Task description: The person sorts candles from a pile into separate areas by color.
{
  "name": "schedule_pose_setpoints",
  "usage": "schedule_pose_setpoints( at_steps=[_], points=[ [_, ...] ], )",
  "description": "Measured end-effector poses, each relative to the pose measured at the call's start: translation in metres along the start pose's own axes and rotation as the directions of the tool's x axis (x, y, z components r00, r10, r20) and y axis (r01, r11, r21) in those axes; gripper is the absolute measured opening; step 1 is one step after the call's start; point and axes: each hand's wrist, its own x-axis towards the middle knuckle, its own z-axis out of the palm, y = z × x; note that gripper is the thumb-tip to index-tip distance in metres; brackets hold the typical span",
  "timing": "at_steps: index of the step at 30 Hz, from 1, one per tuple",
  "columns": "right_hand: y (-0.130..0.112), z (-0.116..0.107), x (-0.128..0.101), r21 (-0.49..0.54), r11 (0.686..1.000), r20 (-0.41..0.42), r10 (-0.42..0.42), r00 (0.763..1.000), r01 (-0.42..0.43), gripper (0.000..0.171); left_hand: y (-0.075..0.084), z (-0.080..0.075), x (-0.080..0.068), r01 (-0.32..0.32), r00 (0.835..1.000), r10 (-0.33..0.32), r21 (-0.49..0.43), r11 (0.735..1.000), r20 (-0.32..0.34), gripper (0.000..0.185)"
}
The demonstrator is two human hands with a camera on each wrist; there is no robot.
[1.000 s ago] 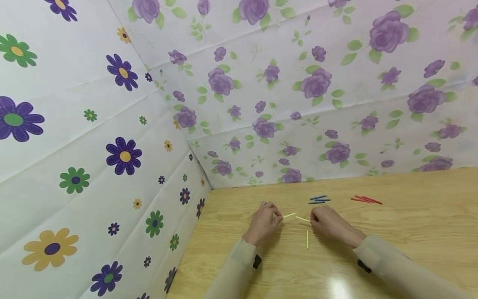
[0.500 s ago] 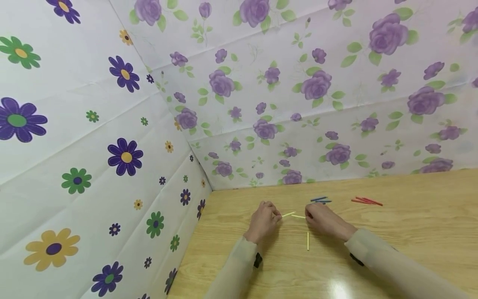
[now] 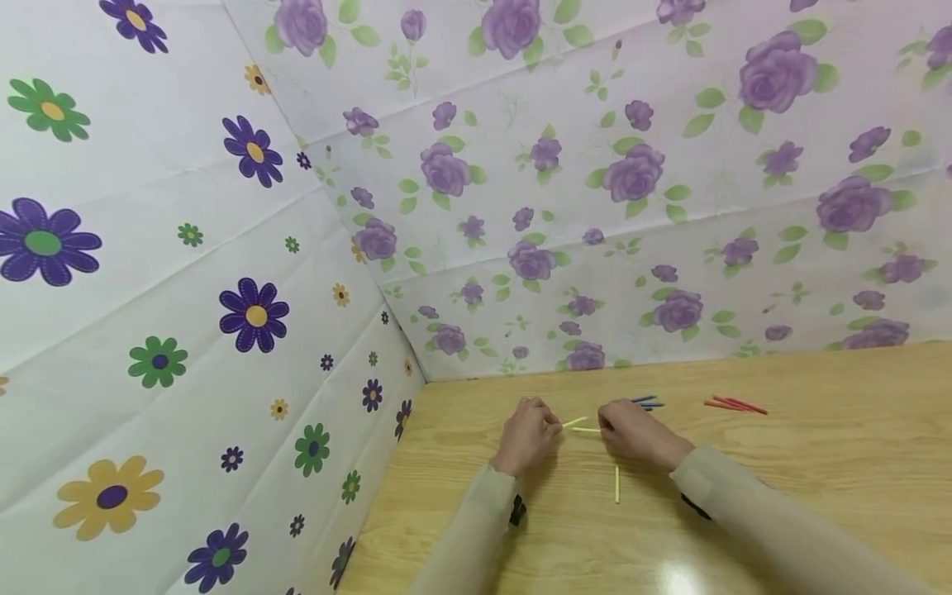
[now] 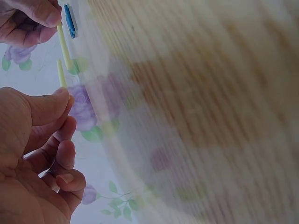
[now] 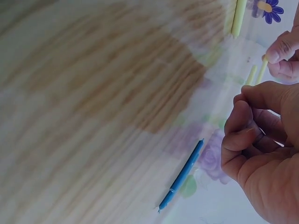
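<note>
Your left hand (image 3: pixel 526 436) rests on the wooden table (image 3: pixel 818 496) near its far left corner, thumb and forefinger pinched on one end of a pale yellow stick (image 3: pixel 574 422). In the left wrist view the same stick (image 4: pixel 61 73) rises out of that pinch, the other fingers curled below.

Your right hand (image 3: pixel 632 431) lies just to the right, at the left hand's 3 o'clock, its fingertips pinched on a second yellow stick (image 3: pixel 586 430). In the right wrist view this stick (image 5: pixel 260 71) runs from your curled fingers toward the other hand. The free ends of the two sticks nearly meet between the hands; whether they touch cannot be told.

A third yellow stick (image 3: pixel 616 484) lies loose on the table at the right hand's 6 o'clock, pointing away from you, apart from both hands.

Blue sticks (image 3: pixel 645 402) lie in a small bunch just beyond the right hand, at its 12 o'clock; the right wrist view shows one blue stick (image 5: pixel 181 174) flat on the table beside your knuckles.

Red sticks (image 3: pixel 735 405) lie in a loose bunch at the right hand's 2 o'clock, well apart from it.

Purple-rose sheeting (image 3: pixel 632 173) stands behind the table; daisy-print sheeting (image 3: pixel 186 289) closes the left side.

Both arms wear pale sleeves (image 3: pixel 751 512).
</note>
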Motion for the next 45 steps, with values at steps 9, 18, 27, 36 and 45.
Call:
schedule_pose_setpoints(
  at_steps=[9, 18, 27, 36, 45],
  points=[
    [-0.046, -0.028, 0.002, 0.087, 0.996, -0.017, -0.007, 1.0, 0.009, 0.034, -0.001, 0.0, 0.007, 0.045, 0.999, -0.045, 0.007, 0.999, 0.0, 0.012],
    [-0.054, -0.028, 0.007, 0.103, 0.994, 0.001, 0.02, 1.0, -0.02, 0.032, -0.008, 0.004, 0.011, 0.07, 0.998, -0.07, 0.001, 0.998, -0.007, 0.012],
    [-0.056, -0.026, 0.014, 0.057, 0.996, 0.031, 0.063, 0.998, -0.065, 0.04, -0.012, 0.003, 0.013, 0.084, 0.996, -0.084, -0.006, 0.996, -0.003, 0.01],
    [-0.053, -0.02, 0.014, 0.021, 0.999, 0.016, 0.023, 1.0, -0.023, 0.037, -0.015, 0.007, 0.015, 0.09, 0.996, -0.09, -0.029, 0.996, 0.016, 0.01],
    [-0.018, 0.004, 0.027, -0.003, 1.0, -0.02, -0.002, 1.0, 0.002, 0.041, -0.019, 0.009, 0.018, 0.099, 0.995, -0.099, -0.006, 0.995, 0.006, 0.009]
  ],
)
